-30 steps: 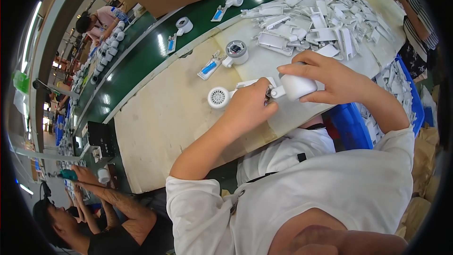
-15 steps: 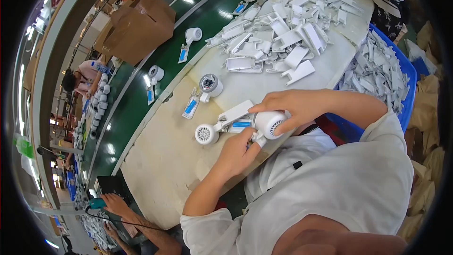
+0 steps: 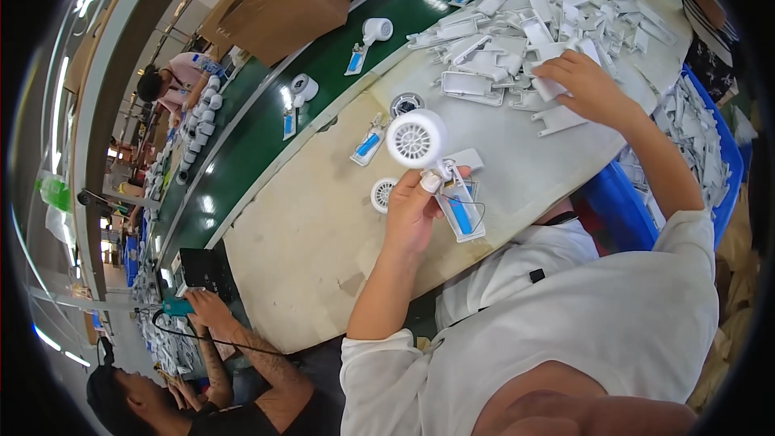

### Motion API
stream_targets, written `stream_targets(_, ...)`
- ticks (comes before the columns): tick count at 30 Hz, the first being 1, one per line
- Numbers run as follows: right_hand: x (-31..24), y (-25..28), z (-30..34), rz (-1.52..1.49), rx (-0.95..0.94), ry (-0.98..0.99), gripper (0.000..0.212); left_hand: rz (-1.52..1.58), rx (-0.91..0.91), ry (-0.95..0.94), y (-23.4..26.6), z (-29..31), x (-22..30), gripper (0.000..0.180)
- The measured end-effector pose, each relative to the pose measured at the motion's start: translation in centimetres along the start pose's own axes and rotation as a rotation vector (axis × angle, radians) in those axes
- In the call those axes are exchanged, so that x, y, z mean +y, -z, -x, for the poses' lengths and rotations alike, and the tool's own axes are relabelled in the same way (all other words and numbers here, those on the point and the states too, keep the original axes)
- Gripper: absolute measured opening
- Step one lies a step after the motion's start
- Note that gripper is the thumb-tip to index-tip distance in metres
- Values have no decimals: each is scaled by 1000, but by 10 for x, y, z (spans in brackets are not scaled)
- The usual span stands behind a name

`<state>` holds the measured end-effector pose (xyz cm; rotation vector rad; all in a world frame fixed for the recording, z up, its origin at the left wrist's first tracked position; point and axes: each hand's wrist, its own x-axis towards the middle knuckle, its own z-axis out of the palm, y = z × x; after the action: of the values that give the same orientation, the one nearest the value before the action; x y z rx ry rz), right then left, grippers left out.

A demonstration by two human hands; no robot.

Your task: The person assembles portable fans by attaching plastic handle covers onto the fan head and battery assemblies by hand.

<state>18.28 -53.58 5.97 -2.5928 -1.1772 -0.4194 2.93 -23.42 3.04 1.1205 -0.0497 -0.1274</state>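
Observation:
My left hand (image 3: 412,214) grips a small white handheld fan (image 3: 416,139) at its neck, just above the table. Its round grille faces up, and the handle lies open with a blue battery (image 3: 461,215) and thin wires showing. At the near edge of a heap of white plastic handle covers (image 3: 476,85), my right hand (image 3: 589,90) has its fingers closed on one cover (image 3: 549,87). Behind my left hand lies another fan (image 3: 382,194), partly hidden. Beyond the held fan sits an open fan head (image 3: 406,103), its handle showing a blue battery (image 3: 368,144).
A green conveyor belt (image 3: 266,105) runs past the table (image 3: 299,250), carrying several open fans. A cardboard box (image 3: 286,12) stands beyond. On the right is a blue crate (image 3: 626,206) of white parts. Lower left, a co-worker holds a green tool (image 3: 178,307).
My right hand has let go of the fan and reached to the heap of covers. My left hand has lifted and turned the fan, grille up. The whole view has shifted.

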Motion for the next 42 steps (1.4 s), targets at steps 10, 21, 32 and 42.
stream_targets(10,-56,-34,40,-251,-360,606,42,163,186,-258,5,9,5,36)
stream_targets(21,-103,-53,35,-312,-145,-219,56,271,327,-270,-21,4,-24,33)
stream_targets(32,-160,-23,-4,-321,364,184,48,334,446,-350,-37,10,-36,31)
stream_targets(42,-169,-33,-17,-431,423,9,45,172,562,-591,-36,4,-29,27)
